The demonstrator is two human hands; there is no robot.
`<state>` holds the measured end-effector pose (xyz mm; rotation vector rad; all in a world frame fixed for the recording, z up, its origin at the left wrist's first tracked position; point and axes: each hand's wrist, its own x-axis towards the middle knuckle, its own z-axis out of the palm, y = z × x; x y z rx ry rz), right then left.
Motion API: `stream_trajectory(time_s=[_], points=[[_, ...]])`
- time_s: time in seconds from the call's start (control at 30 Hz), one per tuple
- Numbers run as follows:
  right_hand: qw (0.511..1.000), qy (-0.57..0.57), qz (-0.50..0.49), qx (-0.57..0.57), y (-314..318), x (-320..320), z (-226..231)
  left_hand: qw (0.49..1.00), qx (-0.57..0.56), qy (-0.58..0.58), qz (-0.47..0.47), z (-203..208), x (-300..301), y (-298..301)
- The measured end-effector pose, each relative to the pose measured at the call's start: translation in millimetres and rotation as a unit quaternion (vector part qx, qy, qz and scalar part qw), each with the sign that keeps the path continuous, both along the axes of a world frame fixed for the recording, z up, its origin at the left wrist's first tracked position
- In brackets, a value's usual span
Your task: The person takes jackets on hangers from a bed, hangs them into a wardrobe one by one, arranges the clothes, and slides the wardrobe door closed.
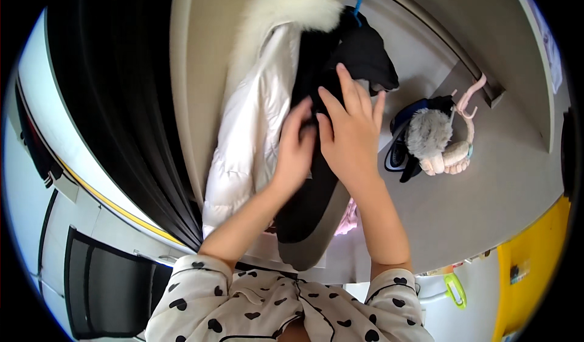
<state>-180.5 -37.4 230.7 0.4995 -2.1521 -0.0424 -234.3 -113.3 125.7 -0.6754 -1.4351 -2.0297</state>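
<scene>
A dark jacket (310, 205) with a grey lower edge hangs from a blue hanger (364, 0) in front of me. My right hand (353, 132) lies on its upper front, fingers spread. At the jacket's left side is my left hand (296, 150), slightly blurred, its fingers bent but apart at the dark cloth. Neither hand shows a firm grip. Close on the left hangs a white puffy coat (252, 129) with a cream fur collar (292, 1).
A metal rail (426, 28) runs along the top of the wardrobe. To the right, a pink hook (471, 95) carries grey fluffy earmuffs (429, 133) and dark items. Black curtain-like cloth (115, 111) hangs at left. A green-handled object (454, 291) is at lower right.
</scene>
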Motion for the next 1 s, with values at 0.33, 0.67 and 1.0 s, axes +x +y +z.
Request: stream_trajectory(time_s=[0.33, 0.67, 1.0], points=[[0.922, -0.207, 0.311, -0.098, -51.6, 42.7, -89.6, 0.903, -0.165, -0.005, 0.397, -121.3, 129.3, -97.4], [0.910, -0.271, 0.314, 0.018, -59.4, 14.6, -118.1, 0.947, -0.175, -0.227, 0.146, -119.9, 154.5, -150.3], [0.935, -0.165, 0.198, 0.243, -34.9, 21.0, -156.0, 0.949, -0.118, -0.248, 0.152, -134.9, 178.3, -147.5]])
